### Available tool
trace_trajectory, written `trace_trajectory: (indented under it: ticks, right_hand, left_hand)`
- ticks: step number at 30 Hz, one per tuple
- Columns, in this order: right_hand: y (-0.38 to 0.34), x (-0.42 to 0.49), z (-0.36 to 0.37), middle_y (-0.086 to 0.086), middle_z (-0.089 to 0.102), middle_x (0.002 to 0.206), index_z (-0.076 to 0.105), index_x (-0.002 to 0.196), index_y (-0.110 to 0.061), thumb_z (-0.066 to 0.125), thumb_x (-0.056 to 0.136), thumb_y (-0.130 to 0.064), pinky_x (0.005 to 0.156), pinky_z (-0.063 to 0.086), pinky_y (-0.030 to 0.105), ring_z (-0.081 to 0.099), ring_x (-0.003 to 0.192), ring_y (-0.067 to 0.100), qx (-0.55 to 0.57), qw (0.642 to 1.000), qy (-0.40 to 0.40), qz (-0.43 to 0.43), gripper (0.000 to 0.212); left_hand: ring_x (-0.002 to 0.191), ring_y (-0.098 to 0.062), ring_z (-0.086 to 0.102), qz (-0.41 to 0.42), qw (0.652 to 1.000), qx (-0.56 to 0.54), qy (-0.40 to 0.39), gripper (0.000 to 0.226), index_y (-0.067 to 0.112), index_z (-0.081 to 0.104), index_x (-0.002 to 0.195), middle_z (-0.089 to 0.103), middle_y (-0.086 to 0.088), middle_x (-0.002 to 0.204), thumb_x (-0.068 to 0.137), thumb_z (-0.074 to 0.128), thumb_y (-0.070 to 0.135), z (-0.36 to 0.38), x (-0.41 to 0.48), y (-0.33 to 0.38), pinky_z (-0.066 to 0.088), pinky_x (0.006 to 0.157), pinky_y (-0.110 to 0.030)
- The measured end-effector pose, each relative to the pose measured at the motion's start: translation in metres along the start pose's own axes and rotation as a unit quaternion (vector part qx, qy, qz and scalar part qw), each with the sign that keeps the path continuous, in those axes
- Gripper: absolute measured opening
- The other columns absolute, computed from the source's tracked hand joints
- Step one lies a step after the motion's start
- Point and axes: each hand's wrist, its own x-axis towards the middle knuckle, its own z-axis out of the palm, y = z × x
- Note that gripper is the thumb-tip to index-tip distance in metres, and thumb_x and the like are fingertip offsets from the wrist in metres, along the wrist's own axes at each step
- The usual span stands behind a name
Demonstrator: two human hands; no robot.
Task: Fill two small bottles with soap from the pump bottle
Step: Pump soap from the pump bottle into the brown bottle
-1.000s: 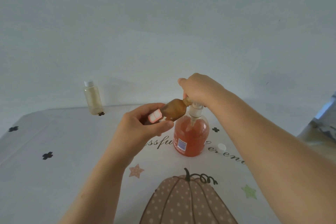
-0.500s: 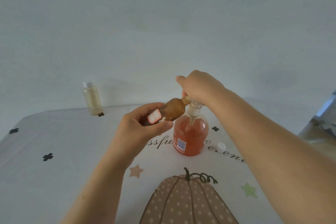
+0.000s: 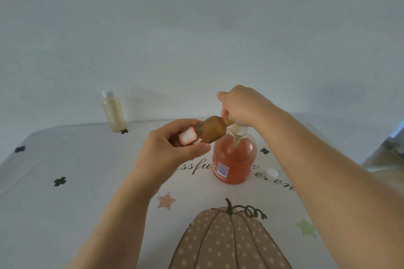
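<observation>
A pump bottle (image 3: 235, 159) of orange soap stands at the table's middle. My right hand (image 3: 239, 103) covers its white pump head, fingers curled over it. My left hand (image 3: 172, 148) grips a small brown bottle (image 3: 211, 130) with a red-edged label, held nearly on its side with its open neck at the pump's spout. A second small bottle (image 3: 113, 112), pale and capped white, stands upright at the table's far left by the wall.
A loose white cap (image 3: 272, 173) lies on the tablecloth (image 3: 65, 214) just right of the pump bottle. The cloth bears a pumpkin print (image 3: 227, 240) near me. A plain wall rises behind the table; something grey shows at the right edge.
Almost nothing differs; both hands keep their hold and the small brown bottle stays at the spout.
</observation>
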Motion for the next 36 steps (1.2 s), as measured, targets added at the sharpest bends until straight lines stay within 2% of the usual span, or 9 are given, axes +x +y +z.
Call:
trace_trajectory:
  ticks: [4,6,11,16,20,24,29,34,36]
  right_hand:
    - [0.000,-0.005,-0.001,0.005,0.061,0.117,0.052,0.129,-0.014,0.051,0.091,0.000,0.088,0.056,0.041,0.060,0.095,0.029,0.057,0.998,0.018,0.018,0.041]
    - [0.000,-0.004,-0.004,0.007,0.063,0.100,0.061,0.120,-0.010,0.047,0.100,-0.013,0.090,0.055,0.041,0.061,0.088,0.028,0.095,0.995,0.021,0.037,0.025]
    - [-0.004,-0.006,-0.012,0.006,0.064,0.068,0.072,0.095,-0.008,0.036,0.102,-0.040,0.089,0.056,0.040,0.060,0.066,0.025,0.118,0.991,0.033,0.052,0.049]
    - [-0.002,-0.010,-0.012,0.007,0.062,0.070,0.072,0.102,-0.007,0.036,0.102,-0.035,0.089,0.054,0.040,0.057,0.069,0.025,0.113,0.993,0.020,0.029,0.046]
    - [0.001,-0.010,-0.004,0.010,0.065,0.098,0.066,0.112,-0.008,0.038,0.105,-0.018,0.093,0.053,0.042,0.062,0.089,0.026,0.141,0.989,0.032,0.036,0.030]
    - [0.003,-0.007,0.000,0.007,0.058,0.082,0.068,0.107,-0.008,0.032,0.106,-0.025,0.094,0.053,0.044,0.056,0.076,0.024,0.112,0.993,0.017,0.024,0.040]
    - [0.005,-0.008,-0.002,0.006,0.060,0.089,0.068,0.111,-0.008,0.035,0.106,-0.023,0.093,0.055,0.044,0.059,0.081,0.024,0.110,0.993,0.021,0.025,0.036]
    - [0.002,-0.006,-0.013,0.003,0.061,0.068,0.073,0.099,-0.009,0.039,0.102,-0.038,0.075,0.051,0.034,0.057,0.065,0.023,0.104,0.993,0.039,0.031,0.044]
    - [0.001,-0.005,-0.013,0.003,0.062,0.066,0.073,0.096,-0.010,0.040,0.101,-0.039,0.073,0.049,0.033,0.058,0.062,0.022,0.097,0.994,0.046,0.033,0.045]
  left_hand:
    - [0.065,-0.011,0.063,0.007,1.000,-0.004,-0.007,0.040,0.029,0.076,0.099,0.073,0.000,0.085,0.066,0.087,0.007,0.000,0.000,-0.001,0.055,0.065,-0.026]
    - [0.062,-0.012,0.062,0.010,1.000,-0.005,-0.004,0.041,0.027,0.076,0.100,0.072,-0.002,0.085,0.065,0.087,0.009,0.000,0.000,0.000,0.053,0.063,-0.023]
    - [0.068,-0.011,0.064,0.023,1.000,-0.001,0.006,0.040,0.032,0.076,0.099,0.073,0.000,0.088,0.065,0.088,0.014,0.001,-0.002,0.003,0.053,0.068,-0.025]
    - [0.072,-0.013,0.065,0.026,1.000,0.001,0.008,0.039,0.038,0.076,0.095,0.073,0.001,0.088,0.065,0.089,0.015,0.001,-0.002,0.002,0.055,0.073,-0.030]
    - [0.083,-0.019,0.070,0.024,1.000,0.004,0.006,0.041,0.038,0.076,0.095,0.075,0.002,0.092,0.066,0.088,0.011,0.001,0.000,0.000,0.056,0.072,-0.027]
    - [0.081,-0.013,0.070,0.019,1.000,0.015,0.012,0.042,0.040,0.076,0.092,0.075,0.005,0.092,0.065,0.088,0.010,0.000,0.001,-0.001,0.054,0.068,-0.019]
    - [0.076,-0.007,0.069,0.021,1.000,0.012,0.017,0.041,0.040,0.076,0.089,0.075,0.007,0.088,0.065,0.088,0.009,0.002,0.000,0.000,0.053,0.065,-0.017]
    - [0.083,-0.020,0.070,0.024,0.999,0.023,0.025,0.042,0.045,0.074,0.094,0.074,0.006,0.088,0.064,0.091,0.021,0.003,-0.002,0.001,0.057,0.076,-0.035]
    - [0.081,-0.016,0.069,0.030,0.999,0.026,0.030,0.041,0.047,0.074,0.093,0.074,0.009,0.087,0.065,0.090,0.021,0.004,-0.003,0.001,0.057,0.074,-0.033]
